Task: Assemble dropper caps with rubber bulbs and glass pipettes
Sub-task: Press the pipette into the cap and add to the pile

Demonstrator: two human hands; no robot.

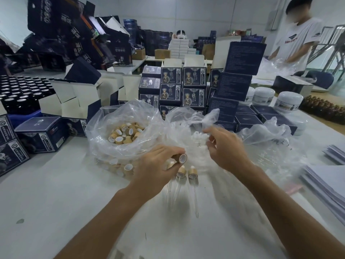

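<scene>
The landmark here is the clear plastic bag of bamboo caps (104, 139), slumped open on the white table (56, 193). Inside it lies a heap of short, tan bamboo dropper caps with white inner liners (125, 133); more of them press against the bag's wall lower down, toward the near edge.

Just right of that bag, the left hand (155, 169) grips one bamboo cap (181, 158) between thumb and curled fingers, its open white-lined mouth turned to the right. Directly below this hand, three finished droppers with bamboo collars, white bulbs and clear glass pipettes (182, 181) lie side by side on the table, pipettes pointing toward the viewer.

Further right of the cap bag sits a second crumpled clear plastic bag (188, 116) holding small white rubber bulbs (199, 139). The right hand (224, 148) hovers at its mouth, fingers loosely bent toward the bulbs; whether it pinches one cannot be told.

Behind the cap bag stand stacks of dark blue printed cartons (171, 85), some with white flaps open. To the far left of it, a tray of dark bottles with pale open mouths (24, 90). Well to the right, white round lidded jars (289, 100), a third clear bag (268, 139) whose contents are unclear, and stacked white paper sheets (324, 182). A person in a white T-shirt (296, 38) stands at the far right.
</scene>
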